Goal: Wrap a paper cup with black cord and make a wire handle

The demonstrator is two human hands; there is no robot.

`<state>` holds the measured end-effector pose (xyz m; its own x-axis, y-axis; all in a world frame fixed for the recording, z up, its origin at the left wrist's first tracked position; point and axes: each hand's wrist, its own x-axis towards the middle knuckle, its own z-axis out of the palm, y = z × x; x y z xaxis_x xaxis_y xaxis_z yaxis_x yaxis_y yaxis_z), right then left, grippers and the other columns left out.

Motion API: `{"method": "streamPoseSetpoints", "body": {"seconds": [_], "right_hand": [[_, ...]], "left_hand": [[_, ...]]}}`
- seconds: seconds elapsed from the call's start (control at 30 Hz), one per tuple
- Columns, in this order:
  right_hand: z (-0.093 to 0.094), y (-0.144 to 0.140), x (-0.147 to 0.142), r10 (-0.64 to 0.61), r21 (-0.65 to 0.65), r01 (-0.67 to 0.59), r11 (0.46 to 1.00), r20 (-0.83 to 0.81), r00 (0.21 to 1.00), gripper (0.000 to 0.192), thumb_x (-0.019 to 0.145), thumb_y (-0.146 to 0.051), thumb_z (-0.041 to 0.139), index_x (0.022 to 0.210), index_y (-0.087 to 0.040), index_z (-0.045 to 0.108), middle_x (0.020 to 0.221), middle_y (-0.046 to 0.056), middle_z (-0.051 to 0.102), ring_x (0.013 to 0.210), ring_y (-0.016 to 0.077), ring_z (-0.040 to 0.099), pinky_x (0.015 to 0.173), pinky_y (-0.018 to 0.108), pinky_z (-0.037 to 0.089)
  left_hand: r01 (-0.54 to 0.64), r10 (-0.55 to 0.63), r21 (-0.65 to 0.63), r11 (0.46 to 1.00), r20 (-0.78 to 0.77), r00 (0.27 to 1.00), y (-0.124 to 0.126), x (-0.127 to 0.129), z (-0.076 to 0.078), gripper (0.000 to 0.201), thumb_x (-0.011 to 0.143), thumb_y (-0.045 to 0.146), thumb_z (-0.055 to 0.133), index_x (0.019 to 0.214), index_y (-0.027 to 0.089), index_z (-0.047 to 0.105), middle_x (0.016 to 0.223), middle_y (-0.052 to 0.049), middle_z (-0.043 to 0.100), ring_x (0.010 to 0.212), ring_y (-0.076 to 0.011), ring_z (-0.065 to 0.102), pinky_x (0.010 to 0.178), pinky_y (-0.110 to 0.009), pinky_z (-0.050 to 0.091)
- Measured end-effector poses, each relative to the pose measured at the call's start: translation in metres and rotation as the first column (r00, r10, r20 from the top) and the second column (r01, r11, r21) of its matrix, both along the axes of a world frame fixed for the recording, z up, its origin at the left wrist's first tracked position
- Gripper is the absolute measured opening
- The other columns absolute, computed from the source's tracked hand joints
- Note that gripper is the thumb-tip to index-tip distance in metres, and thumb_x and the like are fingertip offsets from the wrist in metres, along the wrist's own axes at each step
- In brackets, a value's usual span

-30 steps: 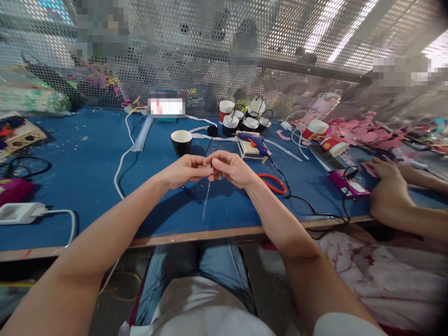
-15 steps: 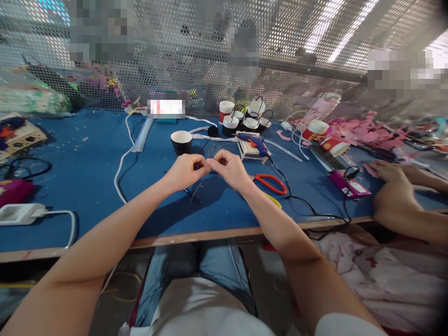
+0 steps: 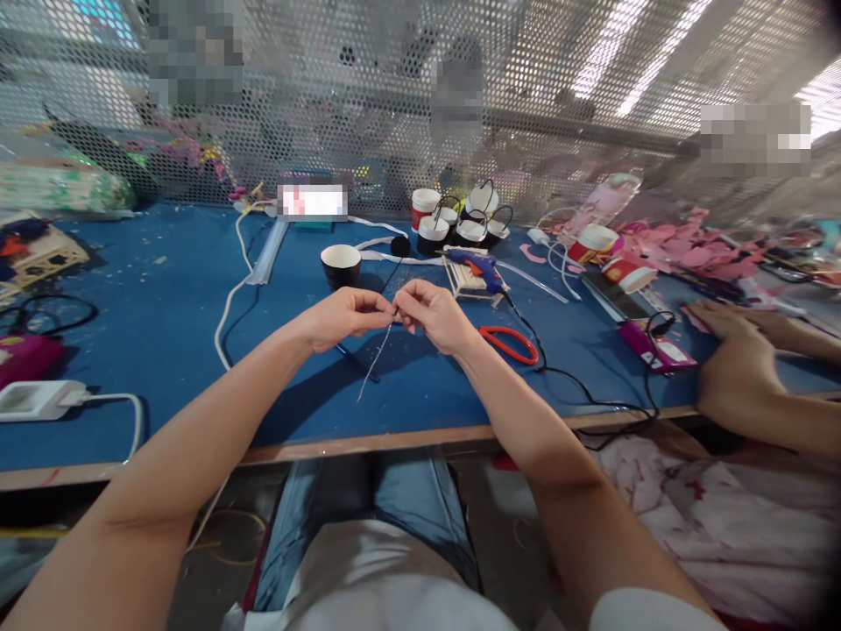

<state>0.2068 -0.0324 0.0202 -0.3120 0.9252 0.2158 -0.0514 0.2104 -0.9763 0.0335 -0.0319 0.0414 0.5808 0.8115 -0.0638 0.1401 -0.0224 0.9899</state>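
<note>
Perforated metal mesh backs a blue-topped bench [image 3: 164,298] littered with craft supplies. From the head camera, the left hand [image 3: 342,317] and right hand [image 3: 434,314] meet above the bench's middle, fingertips pinched shut on the upper end of a thin pale strand [image 3: 374,364], which hangs slanting down toward the bench. A fine dark wire [image 3: 392,276] seems to rise from the same pinch toward a black cup [image 3: 340,263]; whether the two are joined cannot be told. Red scissors [image 3: 509,342] lie just right of the hands, a blue glue gun [image 3: 477,263] beyond. A co-worker's hand [image 3: 732,368] rests at the right edge. The step looks like twisting or joining fine ends; the next move likely calls for a steady, tight pinch.
</note>
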Motion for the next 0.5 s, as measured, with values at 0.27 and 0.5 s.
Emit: {"method": "streamPoseSetpoints", "body": {"seconds": [0.27,0.5], "right_hand": [[-0.0041,0.002,0.001,0.007,0.001,-0.007,1.0,0.042,0.999,0.028,0.076,-0.042,0.061,0.072,-0.016,0.053,0.053,-0.005,0.051,0.046,0.0046,0.045,0.042,0.017,0.038],[-0.0075,0.0056,0.0023,-0.062,0.046,0.058,0.997,0.084,0.995,0.03,0.077,-0.045,0.059,0.071,-0.016,0.051,0.048,-0.006,0.047,0.042,0.0044,0.043,0.041,0.018,0.035]], "left_hand": [[0.003,0.055,0.375,0.927,-0.145,0.988,0.0047,-0.0007,-0.0044,0.019,0.07,0.031,0.062,0.073,0.013,0.064,0.073,-0.001,0.063,0.067,-0.0098,0.052,0.065,-0.022,0.041],[-0.061,0.202,0.58,0.812,-0.182,0.962,0.0009,0.0041,-0.0081,0.018,0.074,0.029,0.056,0.073,0.012,0.063,0.068,-0.002,0.061,0.06,-0.0094,0.05,0.056,-0.021,0.039]]}}
